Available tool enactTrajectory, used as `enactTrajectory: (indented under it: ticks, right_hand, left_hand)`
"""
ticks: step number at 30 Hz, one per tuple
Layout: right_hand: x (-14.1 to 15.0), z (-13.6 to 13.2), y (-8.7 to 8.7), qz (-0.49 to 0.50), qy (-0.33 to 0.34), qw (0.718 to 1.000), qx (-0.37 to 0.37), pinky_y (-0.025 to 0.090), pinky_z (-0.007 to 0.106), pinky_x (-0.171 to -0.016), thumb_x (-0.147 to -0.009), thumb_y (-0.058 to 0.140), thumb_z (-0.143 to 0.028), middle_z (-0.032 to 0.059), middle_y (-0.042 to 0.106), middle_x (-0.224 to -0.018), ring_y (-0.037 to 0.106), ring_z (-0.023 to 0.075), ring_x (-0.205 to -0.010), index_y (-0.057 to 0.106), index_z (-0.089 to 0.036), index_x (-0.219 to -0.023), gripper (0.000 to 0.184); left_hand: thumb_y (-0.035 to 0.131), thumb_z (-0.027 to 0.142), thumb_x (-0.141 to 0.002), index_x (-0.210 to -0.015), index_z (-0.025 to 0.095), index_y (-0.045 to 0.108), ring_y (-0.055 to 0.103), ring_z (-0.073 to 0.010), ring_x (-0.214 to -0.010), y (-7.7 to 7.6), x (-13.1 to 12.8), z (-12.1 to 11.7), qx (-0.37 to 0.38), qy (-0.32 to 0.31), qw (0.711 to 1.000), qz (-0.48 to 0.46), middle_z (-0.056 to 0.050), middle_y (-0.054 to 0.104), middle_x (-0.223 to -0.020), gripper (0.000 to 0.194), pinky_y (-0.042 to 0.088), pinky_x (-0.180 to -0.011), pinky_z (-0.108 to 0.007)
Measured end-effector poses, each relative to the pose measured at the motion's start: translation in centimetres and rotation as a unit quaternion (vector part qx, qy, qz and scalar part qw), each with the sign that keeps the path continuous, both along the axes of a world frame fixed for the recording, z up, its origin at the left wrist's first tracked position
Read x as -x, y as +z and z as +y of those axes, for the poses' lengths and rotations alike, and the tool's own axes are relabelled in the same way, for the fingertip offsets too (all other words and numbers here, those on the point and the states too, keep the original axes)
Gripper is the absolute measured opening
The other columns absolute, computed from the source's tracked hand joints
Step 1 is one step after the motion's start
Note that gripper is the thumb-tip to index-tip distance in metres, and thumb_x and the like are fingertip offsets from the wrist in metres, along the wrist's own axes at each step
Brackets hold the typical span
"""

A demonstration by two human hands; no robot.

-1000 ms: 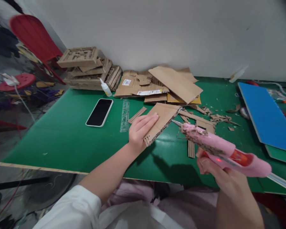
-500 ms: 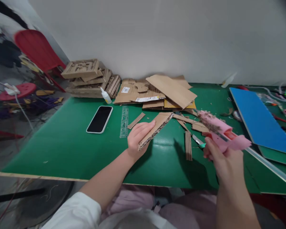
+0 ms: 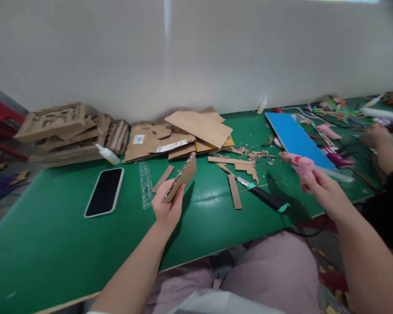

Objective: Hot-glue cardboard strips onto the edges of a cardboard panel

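Cardboard panel (image 3: 184,176), probably light, stiff yet crushable, best held by flat faces, clamped in left hand (image 3: 165,209), with right hand (image 3: 321,186) wrapped round pink glue gun (image 3: 305,165).

Opens widest over the green tabletop (image 3: 36,226) left of the smartphone (image 3: 104,192). Opens again between the left hand (image 3: 167,205) and the corrugated strip (image 3: 235,192) near the utility knife (image 3: 268,197). Narrows at the flat clear stencil ruler (image 3: 146,185), and meets the tilted cardboard piece (image 3: 182,176) above the tabletop. Is closed off toward the wall (image 3: 216,52) by stacked cardboard frames (image 3: 55,122), a glue bottle (image 3: 108,154) and cardboard sheets (image 3: 199,126). Is blocked rightward by the right hand (image 3: 321,187) and glue gun (image 3: 299,162), then another person's hand (image 3: 378,137).
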State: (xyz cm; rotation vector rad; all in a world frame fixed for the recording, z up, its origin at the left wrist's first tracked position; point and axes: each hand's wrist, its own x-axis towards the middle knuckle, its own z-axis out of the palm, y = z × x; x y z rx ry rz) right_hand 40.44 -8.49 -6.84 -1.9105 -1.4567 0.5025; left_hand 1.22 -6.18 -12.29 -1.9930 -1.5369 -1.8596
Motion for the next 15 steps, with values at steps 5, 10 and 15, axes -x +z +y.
enactTrajectory:
  ticks: [5, 10, 15]
  right_hand:
    - [-2.9, -0.8, -0.7, 0.229, -0.022, 0.973, 0.036, 0.039, 0.027, -0.050, -0.066, 0.066, -0.048, -0.0017, 0.052, -0.056, 0.049, 0.0137, -0.053, 0.058, -0.022, -0.088, 0.034]
    - [-5.8, -0.3, -1.9, 0.257, -0.058, 0.961, 0.081, 0.042, 0.026, -0.050, -0.066, 0.065, -0.053, 0.0035, 0.057, -0.061, 0.052, 0.0126, -0.054, 0.060, -0.017, -0.065, 0.037]
    - [-7.6, -0.7, -3.1, 0.251, -0.077, 0.959, 0.110, 0.044, 0.025, -0.047, -0.064, 0.066, -0.055, 0.0029, 0.058, -0.063, 0.051, 0.0114, -0.050, 0.064, -0.016, -0.077, 0.041]
  left_hand:
    - [0.062, 0.020, -0.078, -0.089, 0.017, 0.064, 0.066, -0.0180, -0.075, 0.0, 0.0, 0.1, 0.016, -0.004, 1.000, 0.003, -0.004, 0.068, -0.083, 0.011, 0.055, -0.068, -0.028]
    - [0.061, 0.023, -0.079, -0.088, 0.017, 0.064, 0.065, -0.0182, -0.071, 0.7, -0.3, -0.1, 0.028, -0.002, 1.000, -0.003, -0.004, 0.068, -0.079, 0.011, 0.055, -0.065, -0.029]
    - [0.063, 0.021, -0.077, -0.088, 0.017, 0.064, 0.065, -0.0181, -0.071, 0.7, -0.2, -0.2, 0.023, 0.012, 1.000, 0.014, -0.004, 0.067, -0.078, 0.011, 0.053, -0.065, -0.028]
